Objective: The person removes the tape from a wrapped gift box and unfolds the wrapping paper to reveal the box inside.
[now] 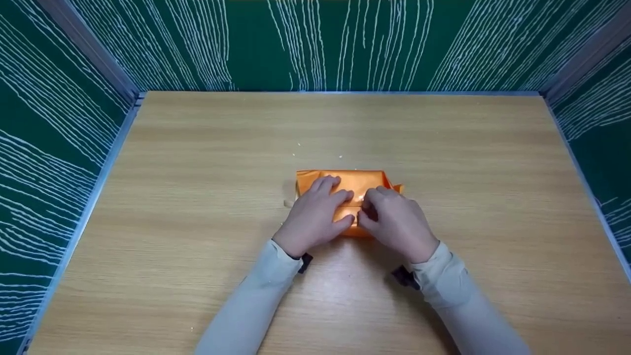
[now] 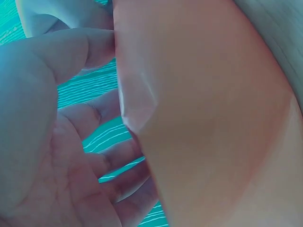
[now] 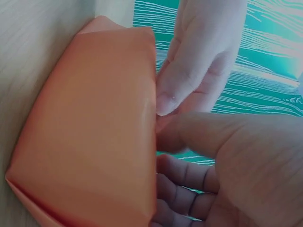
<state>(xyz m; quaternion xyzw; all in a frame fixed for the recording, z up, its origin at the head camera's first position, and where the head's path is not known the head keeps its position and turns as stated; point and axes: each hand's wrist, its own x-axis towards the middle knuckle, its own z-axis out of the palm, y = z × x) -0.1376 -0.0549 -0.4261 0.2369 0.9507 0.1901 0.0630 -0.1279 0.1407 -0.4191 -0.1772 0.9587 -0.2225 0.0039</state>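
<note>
The left hand (image 1: 314, 214) lies spread on the orange package (image 1: 362, 180); the right hand (image 1: 398, 221) curls against it, whether pinching I cannot tell.

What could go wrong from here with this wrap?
1. The seam across the orange-wrapped package might shift if the left hand on top lets up while the right hand's fingers are at it.
2. The end flap sticks out at the package's right end, so it could snag or crease.
</note>
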